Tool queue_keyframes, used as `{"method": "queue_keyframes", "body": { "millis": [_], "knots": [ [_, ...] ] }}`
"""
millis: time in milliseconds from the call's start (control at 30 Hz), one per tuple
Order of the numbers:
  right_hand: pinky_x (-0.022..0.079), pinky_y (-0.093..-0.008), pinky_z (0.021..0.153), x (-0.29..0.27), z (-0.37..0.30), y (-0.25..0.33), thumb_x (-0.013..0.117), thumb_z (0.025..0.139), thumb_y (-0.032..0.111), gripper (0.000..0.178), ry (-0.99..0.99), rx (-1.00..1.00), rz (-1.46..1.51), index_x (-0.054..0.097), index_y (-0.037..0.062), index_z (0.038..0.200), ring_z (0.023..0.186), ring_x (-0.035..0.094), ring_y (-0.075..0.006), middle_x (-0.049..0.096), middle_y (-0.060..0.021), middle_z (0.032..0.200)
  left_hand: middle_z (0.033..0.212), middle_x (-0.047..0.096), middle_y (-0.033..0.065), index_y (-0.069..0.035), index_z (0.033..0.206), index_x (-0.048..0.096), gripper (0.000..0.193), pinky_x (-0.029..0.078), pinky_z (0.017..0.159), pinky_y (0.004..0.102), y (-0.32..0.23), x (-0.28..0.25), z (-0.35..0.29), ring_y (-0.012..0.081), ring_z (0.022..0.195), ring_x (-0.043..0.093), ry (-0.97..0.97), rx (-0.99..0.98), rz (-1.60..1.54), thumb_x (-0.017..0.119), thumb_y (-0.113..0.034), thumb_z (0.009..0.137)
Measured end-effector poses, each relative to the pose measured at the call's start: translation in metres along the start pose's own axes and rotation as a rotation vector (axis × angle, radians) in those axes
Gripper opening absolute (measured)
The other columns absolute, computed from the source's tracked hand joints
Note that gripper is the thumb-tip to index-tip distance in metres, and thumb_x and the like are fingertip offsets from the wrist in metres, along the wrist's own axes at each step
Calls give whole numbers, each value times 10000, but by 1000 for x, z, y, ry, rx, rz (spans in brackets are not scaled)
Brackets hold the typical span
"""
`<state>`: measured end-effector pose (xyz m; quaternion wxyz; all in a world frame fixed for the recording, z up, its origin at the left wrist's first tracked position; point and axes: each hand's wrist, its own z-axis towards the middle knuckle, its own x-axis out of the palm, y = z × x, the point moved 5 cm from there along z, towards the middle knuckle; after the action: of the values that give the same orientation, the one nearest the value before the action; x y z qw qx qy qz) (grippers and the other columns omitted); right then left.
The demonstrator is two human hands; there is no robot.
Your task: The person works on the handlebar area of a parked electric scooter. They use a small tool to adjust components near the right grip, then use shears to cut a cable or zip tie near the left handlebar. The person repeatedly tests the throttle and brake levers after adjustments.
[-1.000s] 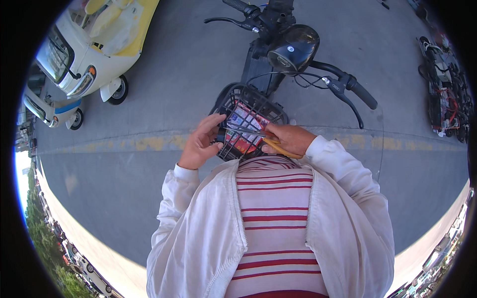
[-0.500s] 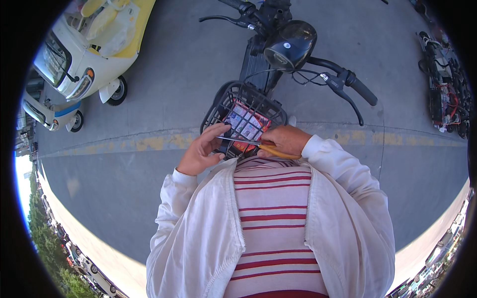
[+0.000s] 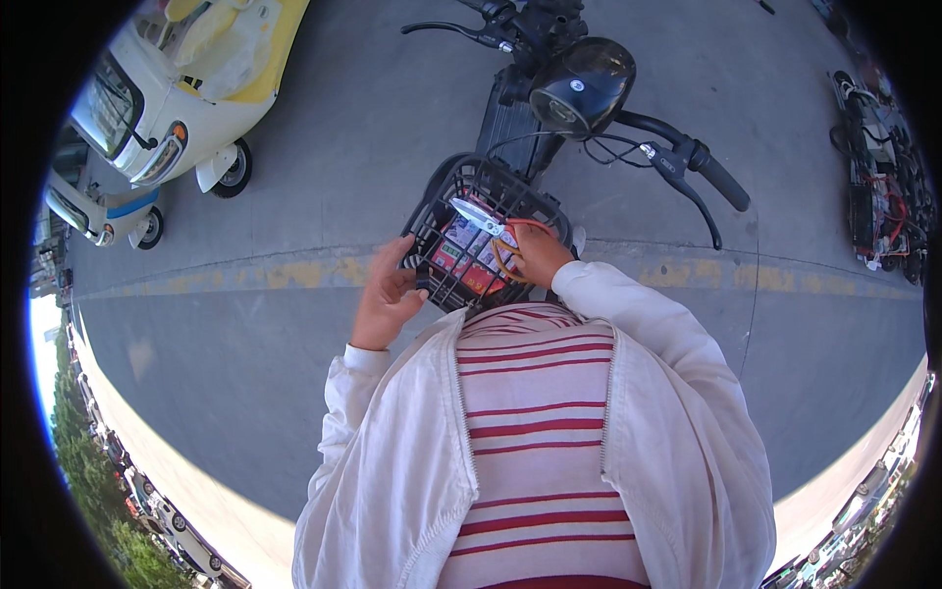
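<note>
In my right hand (image 3: pixel 539 255) is a pair of scissors (image 3: pixel 486 222) with orange handles, held over the basket. The silver blades point to the far left and look nearly closed together. Beneath them, a wire-style black basket (image 3: pixel 439 272) holds red printed packaging (image 3: pixel 471 267), partly hidden by its bars. My left hand (image 3: pixel 388 294) is beside the basket's left side, slightly blurred, its fingers apart and the thumb near the rim. Whether it touches the basket is hard to tell. The basket is at the front of a black two-wheeler (image 3: pixel 585 86) with a round headlight.
A brake lever (image 3: pixel 692 198) and handlebar grip (image 3: pixel 721 180) stick out right of the basket. White and yellow three-wheeled vehicles (image 3: pixel 182 128) stand at the far left. Stripped vehicle parts (image 3: pixel 876 187) with wires sit far right. A worn yellow line (image 3: pixel 314 273) crosses the grey ground.
The scissors have moved from the basket's near edge to over its middle, their blades now pointing away. My left hand has drawn back slightly to the left.
</note>
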<state>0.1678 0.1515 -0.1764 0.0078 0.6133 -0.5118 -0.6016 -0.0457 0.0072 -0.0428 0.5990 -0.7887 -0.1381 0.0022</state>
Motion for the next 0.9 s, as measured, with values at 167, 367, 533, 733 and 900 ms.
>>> {"method": "queue_keyframes", "body": {
  "millis": [167,367,533,733,900],
  "knots": [
    [534,-431,856,-14,-1,19,667,900,225,402,10,74,-23,587,-54,1178,1027,649,-394,617,-280,1151,1553,289,78,-68,1512,400,807,473,1001,325,9,20,-2,162,1139,571,124,-20,166,637,142,769],
    [500,-300,866,-30,-13,55,673,953,312,401,340,303,1410,627,0,1201,965,634,-175,640,-96,1110,1559,275,78,-112,1510,422,775,443,1044,351,10,56,-1,159,1170,533,379,-105,160,660,96,802],
    [486,-276,852,-47,-20,61,647,958,238,290,395,173,1329,648,9,1136,942,601,-101,646,-42,1043,1558,289,80,-107,1498,442,742,434,1053,346,7,65,5,172,1214,524,475,-134,185,653,86,813],
    [498,-284,744,-67,-18,60,633,917,172,235,199,-56,861,662,-42,1009,797,610,-120,676,-69,891,1549,320,88,-109,1486,463,726,410,1074,350,1,68,11,193,1283,490,513,-155,252,646,73,807],
    [506,-287,708,-84,-23,45,614,912,138,236,-53,124,795,631,-69,1025,781,616,-138,683,-105,888,1458,445,124,-115,1426,536,654,406,1075,368,22,64,25,246,1309,478,486,70,351,670,28,801]
  ]
}}
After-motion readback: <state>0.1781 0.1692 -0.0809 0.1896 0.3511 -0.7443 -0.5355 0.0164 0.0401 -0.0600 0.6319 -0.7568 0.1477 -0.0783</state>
